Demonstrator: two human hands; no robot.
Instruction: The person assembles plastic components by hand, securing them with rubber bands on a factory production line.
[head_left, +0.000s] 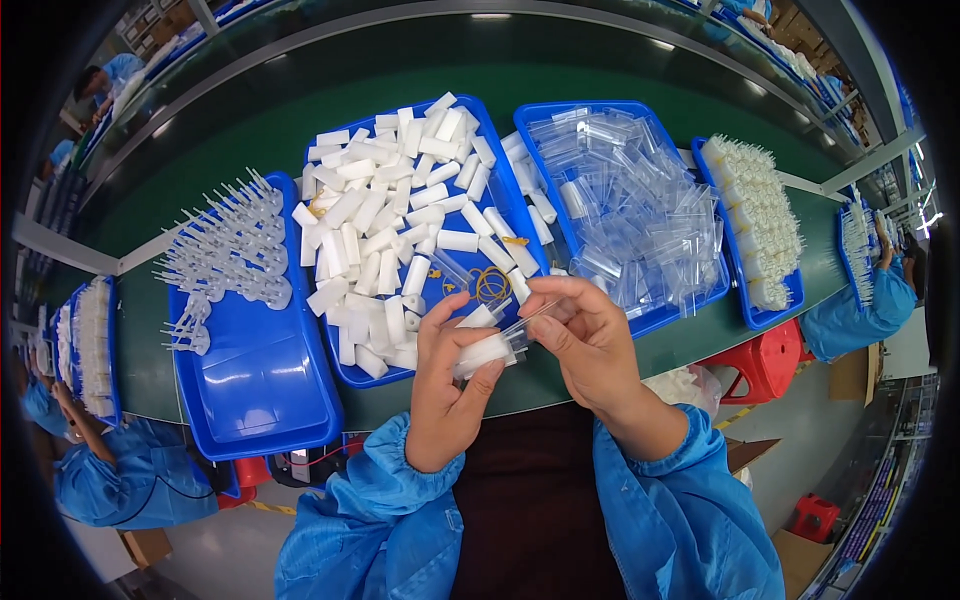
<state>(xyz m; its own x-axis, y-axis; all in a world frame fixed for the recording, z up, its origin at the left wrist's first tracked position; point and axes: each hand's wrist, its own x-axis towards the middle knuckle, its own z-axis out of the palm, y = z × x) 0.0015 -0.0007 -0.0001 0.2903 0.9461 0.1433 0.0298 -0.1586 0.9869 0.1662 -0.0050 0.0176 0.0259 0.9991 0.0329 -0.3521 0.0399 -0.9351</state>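
My left hand [445, 390] is closed around a white cylindrical piece [484, 353], thumb below and fingers above. My right hand [597, 358] pinches a clear plastic sleeve [519, 332] between thumb and fingertips. The sleeve's other end meets the white piece; whether the piece sits inside it I cannot tell. Just beyond my hands is a blue tray [325, 350] heaped with white cylinders like the held one. A few yellow rubber bands [488, 286] lie among them.
Right of it, a blue tray [640, 113] holds many clear sleeves [640, 215]. Farther right, another tray [785, 312] carries dense rows of white thin-tipped parts [752, 215]. On the left, a blue tray [255, 400] contains white long-stemmed parts [235, 240]. Co-workers in blue sit at both sides.
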